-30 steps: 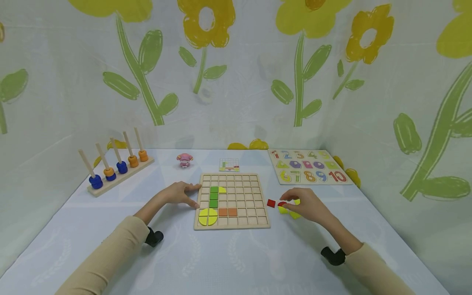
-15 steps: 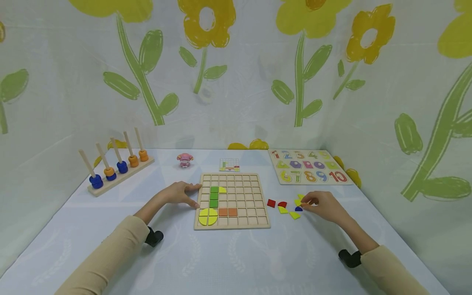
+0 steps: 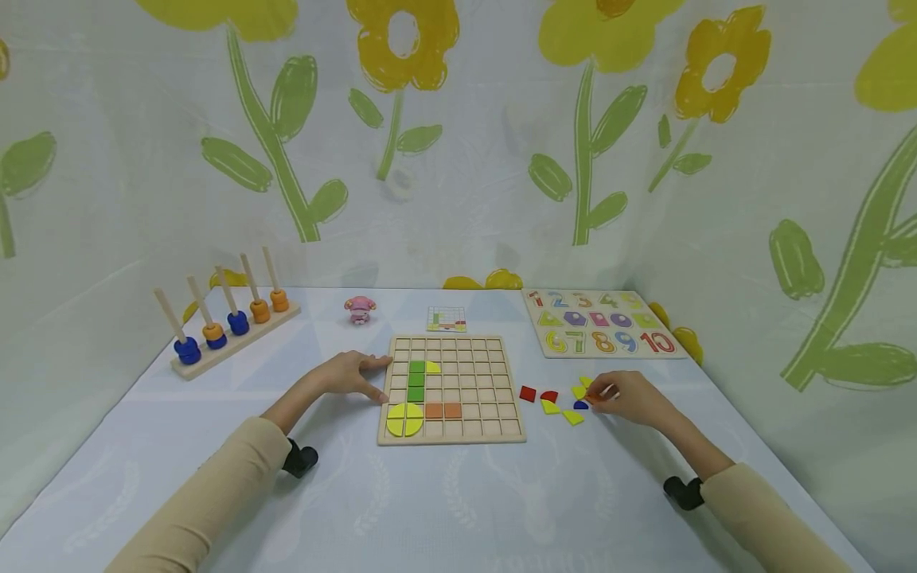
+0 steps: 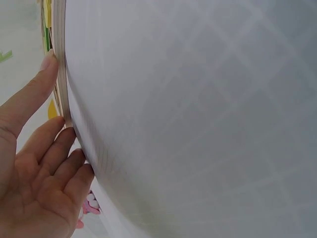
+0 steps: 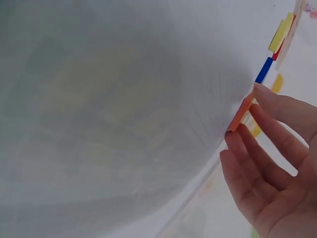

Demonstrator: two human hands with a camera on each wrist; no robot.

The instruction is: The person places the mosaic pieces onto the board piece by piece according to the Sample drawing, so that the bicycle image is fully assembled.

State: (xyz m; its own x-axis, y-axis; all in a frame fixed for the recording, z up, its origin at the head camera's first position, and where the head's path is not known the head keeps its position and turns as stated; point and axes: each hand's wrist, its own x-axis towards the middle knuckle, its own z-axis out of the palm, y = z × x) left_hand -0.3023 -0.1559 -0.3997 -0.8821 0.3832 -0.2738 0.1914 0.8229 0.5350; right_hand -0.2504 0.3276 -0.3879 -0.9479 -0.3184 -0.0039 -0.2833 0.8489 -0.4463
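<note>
A wooden grid board [image 3: 481, 381] lies in the middle of the table, holding green squares [image 3: 415, 380], orange squares [image 3: 442, 411] and yellow quarter-circles [image 3: 404, 420]. My left hand [image 3: 351, 374] rests against its left edge, thumb and fingers extended; in the left wrist view the fingertips touch the board's side [image 4: 60, 64]. To the right of the board, my right hand [image 3: 626, 396] pinches an orange tile [image 5: 241, 114] between thumb and fingers, low at the table. Beside it lie a blue piece [image 3: 580, 405], yellow pieces [image 3: 573, 417], a red curved piece [image 3: 548, 396] and a red square [image 3: 528, 393].
Behind the board lies a small pattern card [image 3: 447, 319]. A pink figurine [image 3: 360, 309] stands to its left. At the back left is a peg stacker [image 3: 236, 338] with blue and orange rings; at the back right, a number puzzle board [image 3: 602, 322].
My right hand has moved right, away from the red curved piece, uncovering the blue and yellow pieces, and now pinches an orange tile. The left hand stays at the board's edge.
</note>
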